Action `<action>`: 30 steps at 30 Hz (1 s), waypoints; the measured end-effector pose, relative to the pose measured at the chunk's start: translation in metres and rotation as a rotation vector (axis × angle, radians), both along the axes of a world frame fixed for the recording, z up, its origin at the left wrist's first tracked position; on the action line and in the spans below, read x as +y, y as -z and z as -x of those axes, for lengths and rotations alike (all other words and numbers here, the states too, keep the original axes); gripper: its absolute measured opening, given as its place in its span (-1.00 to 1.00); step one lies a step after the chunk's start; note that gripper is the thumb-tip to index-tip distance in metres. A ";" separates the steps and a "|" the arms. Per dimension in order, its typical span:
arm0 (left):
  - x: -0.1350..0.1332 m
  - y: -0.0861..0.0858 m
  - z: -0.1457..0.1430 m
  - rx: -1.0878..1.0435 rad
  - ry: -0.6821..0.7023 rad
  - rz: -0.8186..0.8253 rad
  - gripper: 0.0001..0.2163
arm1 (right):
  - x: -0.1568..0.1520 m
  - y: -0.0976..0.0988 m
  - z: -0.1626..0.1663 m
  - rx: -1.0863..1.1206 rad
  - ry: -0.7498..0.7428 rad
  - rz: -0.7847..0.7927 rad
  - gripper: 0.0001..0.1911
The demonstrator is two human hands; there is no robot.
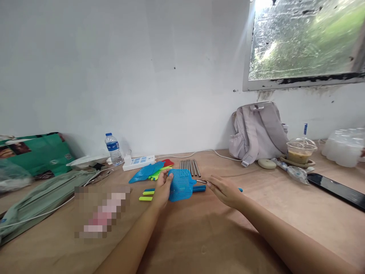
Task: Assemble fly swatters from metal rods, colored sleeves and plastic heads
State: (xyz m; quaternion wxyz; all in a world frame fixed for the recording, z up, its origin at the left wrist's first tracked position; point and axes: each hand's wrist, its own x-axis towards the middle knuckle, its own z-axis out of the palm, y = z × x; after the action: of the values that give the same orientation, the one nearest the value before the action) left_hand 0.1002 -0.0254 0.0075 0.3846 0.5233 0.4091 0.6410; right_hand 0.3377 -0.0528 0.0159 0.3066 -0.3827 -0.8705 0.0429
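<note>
My left hand (pixel 162 189) is closed on the left edge of a blue perforated fly swatter head (pixel 181 185). From the head's neck a thin metal rod (pixel 202 182) runs right into the closed fingers of my right hand (pixel 224 190). A blue tip (pixel 241 190) shows beyond that hand; its link to the rod is hidden. Under the swatter lie a blue handle (pixel 199 188) and yellow-green handles (pixel 146 198), partly covered. Behind my left hand is a pile of blue, green and red swatter heads (pixel 146 172). Several metal tubes (pixel 190 167) lie side by side behind the held head.
A power strip (pixel 138 163) and water bottle (pixel 114 149) stand at back left, near a green bag (pixel 34 154) and grey-green cloth (pixel 42 198). Rightward are a backpack (pixel 259 131), iced drink cup (pixel 299 154), black phone-like slab (pixel 336 190) and white translucent bottles (pixel 345 148).
</note>
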 end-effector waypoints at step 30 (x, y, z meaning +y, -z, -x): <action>-0.023 -0.011 -0.001 0.258 0.180 0.062 -0.51 | 0.010 0.006 -0.009 -0.038 0.171 0.022 -0.81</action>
State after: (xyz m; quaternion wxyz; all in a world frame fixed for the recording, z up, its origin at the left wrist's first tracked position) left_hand 0.1012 -0.0481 0.0190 0.4008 0.6238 0.4261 0.5184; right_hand 0.3469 -0.0430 0.0101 0.2883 -0.4597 -0.8398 0.0188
